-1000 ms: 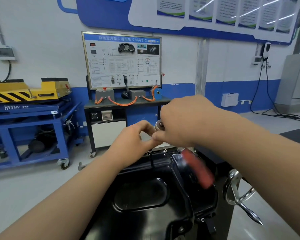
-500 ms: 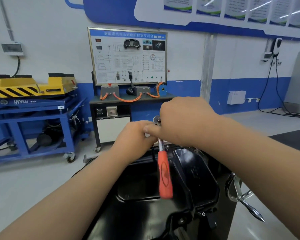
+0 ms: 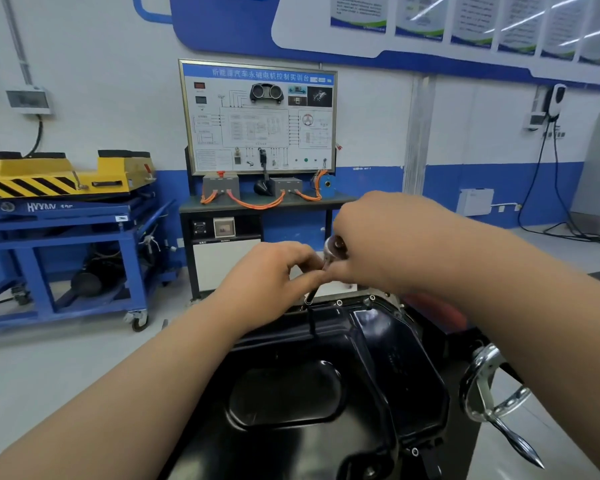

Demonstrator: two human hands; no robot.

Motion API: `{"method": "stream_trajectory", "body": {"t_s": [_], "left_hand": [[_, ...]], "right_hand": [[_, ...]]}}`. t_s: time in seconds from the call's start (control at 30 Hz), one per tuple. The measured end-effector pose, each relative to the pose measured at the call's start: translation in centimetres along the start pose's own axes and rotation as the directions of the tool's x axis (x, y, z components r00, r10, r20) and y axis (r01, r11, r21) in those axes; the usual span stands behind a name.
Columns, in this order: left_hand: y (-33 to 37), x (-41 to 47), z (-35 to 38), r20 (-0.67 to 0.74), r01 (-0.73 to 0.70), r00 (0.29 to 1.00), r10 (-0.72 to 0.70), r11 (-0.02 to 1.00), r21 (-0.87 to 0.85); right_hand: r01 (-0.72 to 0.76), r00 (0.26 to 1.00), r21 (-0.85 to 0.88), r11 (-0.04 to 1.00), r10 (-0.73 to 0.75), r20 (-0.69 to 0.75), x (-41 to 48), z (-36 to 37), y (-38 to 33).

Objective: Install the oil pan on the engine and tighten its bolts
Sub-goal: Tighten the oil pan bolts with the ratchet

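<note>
Against the wall at upper centre stands a wiring training board (image 3: 258, 116) on a dark bench with orange cables, and at the left of the frame a blue wheeled cart (image 3: 59, 237) carries a yellow platform with black hazard stripes. A chrome crank handle (image 3: 492, 393) juts out at lower right, just beside the engine stand. Both forearms reach in from the bottom corners, and the right one covers much of the pan's right-hand rim. The black oil pan (image 3: 291, 393) fills the lower centre, lying flat with its rim toward the far side, where small bolts (image 3: 339, 302) sit in the flange. Both sets of fingers meet just above that far rim, at the middle of the frame. Between them the silver head of a ratchet wrench (image 3: 333, 245) shows, and its dark shaft slants down and to the left to meet the flange near the bolts. The red handle is only a blur under the right wrist. The left hand (image 3: 267, 278) has its fingers curled in, thumb and forefinger pinching the shaft just below the head. The right hand (image 3: 388, 240) is closed over the head from the right, its thumb tip touching the left fingertips. Its other fingers are hidden behind the back of the hand, so how they lie cannot be told.
</note>
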State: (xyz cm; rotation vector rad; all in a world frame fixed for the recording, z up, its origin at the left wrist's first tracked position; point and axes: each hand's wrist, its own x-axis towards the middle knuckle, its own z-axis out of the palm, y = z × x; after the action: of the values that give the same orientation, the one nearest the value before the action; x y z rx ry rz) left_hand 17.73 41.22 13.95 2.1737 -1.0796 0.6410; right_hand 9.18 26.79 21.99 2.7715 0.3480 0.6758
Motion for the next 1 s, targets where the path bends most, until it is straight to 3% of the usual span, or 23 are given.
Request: {"method": "stream_trajectory", "body": {"t_s": [0.13, 0.23, 0.27, 0.3, 0.37, 0.4, 0.47, 0.57, 0.7, 0.87, 1.0], "left_hand": [[-0.4, 0.0, 0.2, 0.039, 0.033, 0.999, -0.031, 0.998, -0.05], [-0.7, 0.2, -0.4, 0.084, 0.301, 0.953, -0.29, 0.929, -0.216], [-1.1, 0.5, -0.6, 0.091, 0.45, 0.889, -0.448, 0.823, -0.347], [-1.5, 0.8, -0.7, 0.134, 0.579, 0.782, -0.609, 0.629, -0.519], [-2.4, 1.3, -1.0, 0.301, 0.633, 0.582, -0.755, 0.188, -0.751], [-3.0, 1.4, -1.2, 0.361, 0.614, 0.525, -0.771, 0.049, -0.787], [-4.1, 1.3, -1.3, 0.4, 0.591, 0.458, -0.794, -0.064, -0.804], [-4.7, 1.1, -0.7, 0.391, 0.636, 0.426, -0.816, -0.038, -0.771], [-5.0, 1.0, -0.5, 0.392, 0.713, 0.427, -0.814, 0.037, -0.7], [-5.5, 0.6, -0.2, 0.275, 0.766, 0.569, -0.775, 0.378, -0.52], [-6.1, 0.6, -0.2, 0.256, 0.743, 0.665, -0.702, 0.585, -0.324]], "right_hand": [[0.105, 0.994, -0.051, 0.993, -0.105, 0.012, 0.4, 1.3, 0.8], [0.09, 0.995, 0.214, 0.973, -0.098, 0.028, 0.0, 2.1, -0.2], [0.09, 0.995, 0.285, 0.954, -0.101, 0.021, -0.1, 2.2, -0.5], [0.082, 0.996, 0.301, 0.95, -0.091, 0.017, -0.1, 2.2, -0.7], [0.034, 0.998, 0.28, 0.96, -0.019, -0.058, 0.4, 1.7, -0.5], [-0.002, 0.993, 0.303, 0.953, 0.037, -0.111, 0.7, 1.1, -0.2], [-0.06, 0.969, 0.383, 0.922, 0.146, -0.201, 1.3, -0.1, 0.4], [-0.09, 0.929, 0.455, 0.886, 0.239, -0.282, 1.9, -0.6, 0.9], [-0.147, 0.947, 0.514, 0.845, 0.271, -0.175, 2.0, 1.0, 0.5], [-0.206, 0.951, 0.538, 0.817, 0.296, -0.085, 1.8, 3.0, 1.1], [-0.222, 0.946, 0.56, 0.798, 0.315, -0.075, 2.0, 3.9, 1.8]]}}
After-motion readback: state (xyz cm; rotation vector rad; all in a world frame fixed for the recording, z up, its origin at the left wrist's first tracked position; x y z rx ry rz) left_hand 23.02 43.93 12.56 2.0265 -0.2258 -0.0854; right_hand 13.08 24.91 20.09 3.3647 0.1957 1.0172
